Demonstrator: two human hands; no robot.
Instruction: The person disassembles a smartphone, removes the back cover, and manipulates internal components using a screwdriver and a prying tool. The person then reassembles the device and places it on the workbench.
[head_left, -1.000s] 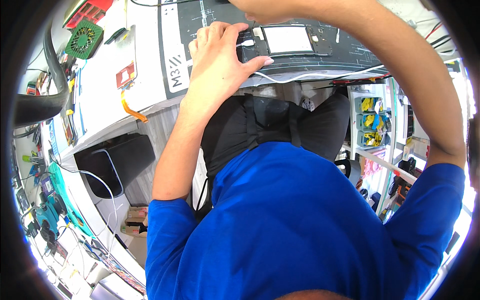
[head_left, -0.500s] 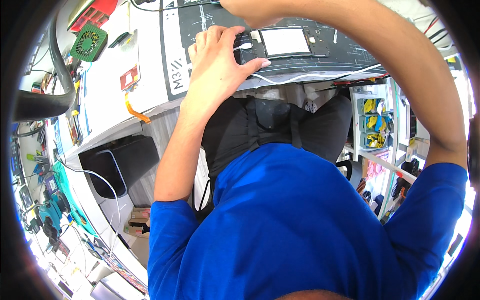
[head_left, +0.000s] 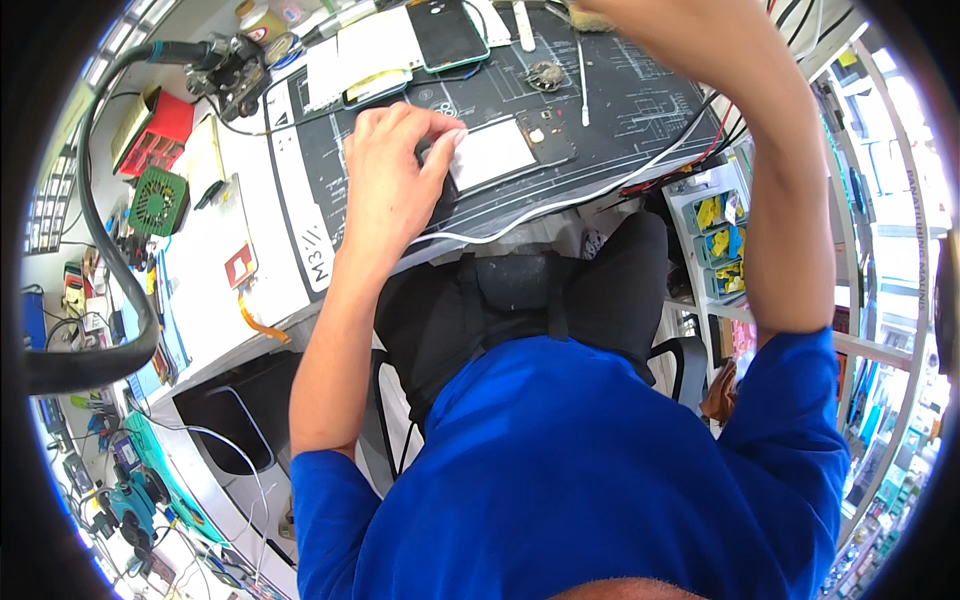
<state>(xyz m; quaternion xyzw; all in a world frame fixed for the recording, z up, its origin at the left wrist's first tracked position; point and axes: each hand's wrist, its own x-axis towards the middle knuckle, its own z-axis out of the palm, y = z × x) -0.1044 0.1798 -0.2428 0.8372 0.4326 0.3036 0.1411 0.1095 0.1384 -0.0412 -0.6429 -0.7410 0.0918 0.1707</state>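
Note:
My left hand (head_left: 395, 170) is at the left end of an opened phone (head_left: 550, 140) on the dark work mat. Its thumb and forefinger are closed together over that end, and the other fingers curl beside it. Inside the phone lies a flat white rectangular part (head_left: 497, 158), with small circuit pieces at its right end. My right hand (head_left: 625, 12) reaches to the far edge of the view, where its fingers are mostly cut off. A yellowish sponge-like piece (head_left: 590, 20) shows right beside it; whether the hand holds anything is hidden.
Behind the opened phone lie a dark-screened phone (head_left: 447, 38), a greyish clump (head_left: 546, 76) and a thin white-tipped stick (head_left: 584, 90). A green fan (head_left: 158, 200) and a red box (head_left: 160, 130) stand at left. A white cable (head_left: 560, 205) runs along the front edge.
The view has shifted, showing more of the bench's far side. My left thumb and forefinger, spread apart before, have come together at the phone's end. My right hand remains at the far edge.

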